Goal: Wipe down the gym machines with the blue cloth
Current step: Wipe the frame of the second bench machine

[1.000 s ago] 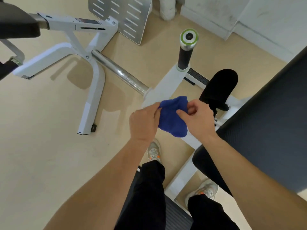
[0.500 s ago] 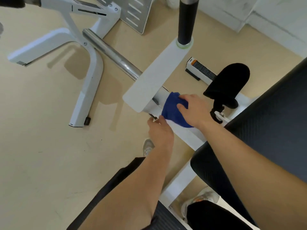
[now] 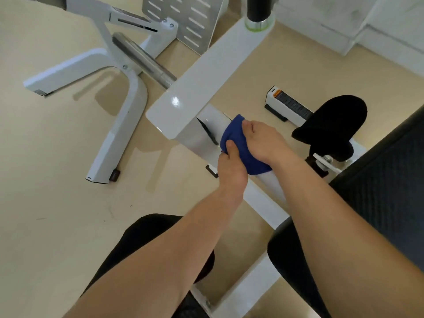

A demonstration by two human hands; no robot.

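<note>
Blue bunched cloth (image 3: 238, 138) sits on the glossy white metal machine beam (image 3: 206, 125), near a black rounded pad (image 3: 330, 125). Right hand (image 3: 266, 143) clamped over the cloth, fingers curled on top. Left hand (image 3: 231, 171) pinches its near edge (thumb on top, other fingers hidden). Beige smooth floor (image 3: 57, 214) below.

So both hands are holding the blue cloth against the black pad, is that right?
Not quite. The head view shows the left hand and right hand holding the blue cloth against the white frame beam, not the black pad, which sits apart to the right.
</note>
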